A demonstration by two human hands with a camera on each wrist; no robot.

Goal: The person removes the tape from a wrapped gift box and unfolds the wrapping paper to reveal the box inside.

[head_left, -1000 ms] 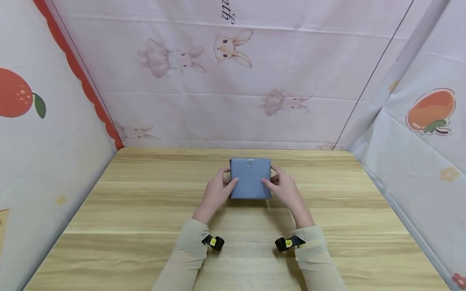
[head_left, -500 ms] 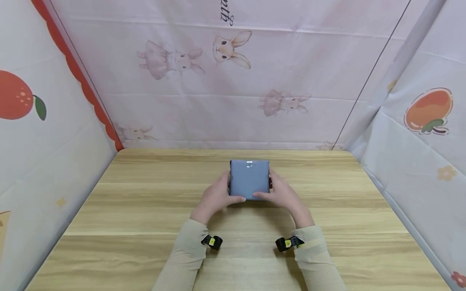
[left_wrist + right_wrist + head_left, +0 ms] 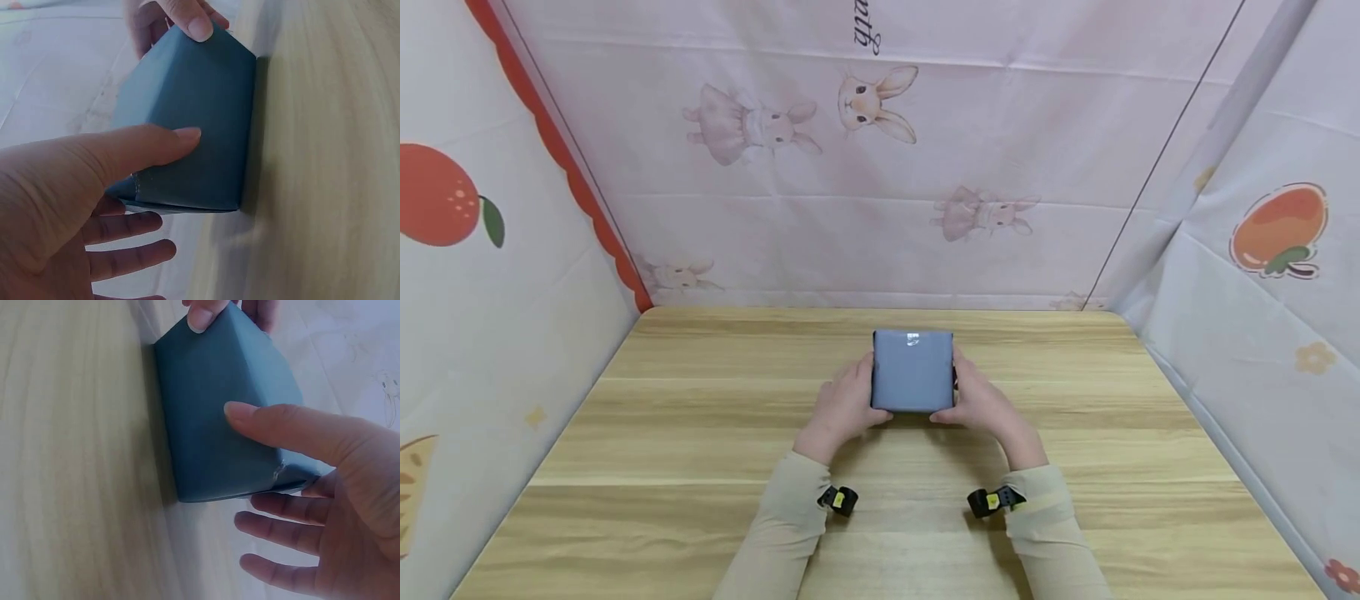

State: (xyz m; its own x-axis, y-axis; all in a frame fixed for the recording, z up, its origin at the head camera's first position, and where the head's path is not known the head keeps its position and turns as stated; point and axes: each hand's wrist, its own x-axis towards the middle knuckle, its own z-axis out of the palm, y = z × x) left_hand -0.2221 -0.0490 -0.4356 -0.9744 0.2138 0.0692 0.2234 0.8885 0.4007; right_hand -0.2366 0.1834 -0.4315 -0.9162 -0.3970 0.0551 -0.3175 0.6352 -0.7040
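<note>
A blue-grey box (image 3: 913, 372) with a small shiny patch near the far edge of its top rests on the wooden table, close under both hands. My left hand (image 3: 844, 403) grips its left side, the thumb lying on the near face while the index finger runs along the side. From the right, my right hand (image 3: 983, 407) holds it in the same way, thumb on the near face. In the left wrist view the near face of the box (image 3: 206, 100) stands upright; the other fingers spread loosely beside it. A corner of the box (image 3: 281, 472) looks scuffed in the right wrist view.
The wooden tabletop (image 3: 700, 433) extends around the box on all sides. A pink cloth wall (image 3: 820, 225) printed with rabbits rises behind its far edge. Fruit-printed cloth walls (image 3: 1262, 333) flank it. Black camera straps (image 3: 839, 500) sit on both wrists.
Both thumbs have slid from the top of the box down over its near edge onto the near face. The hands have closed in along its sides, and the box has barely shifted.
</note>
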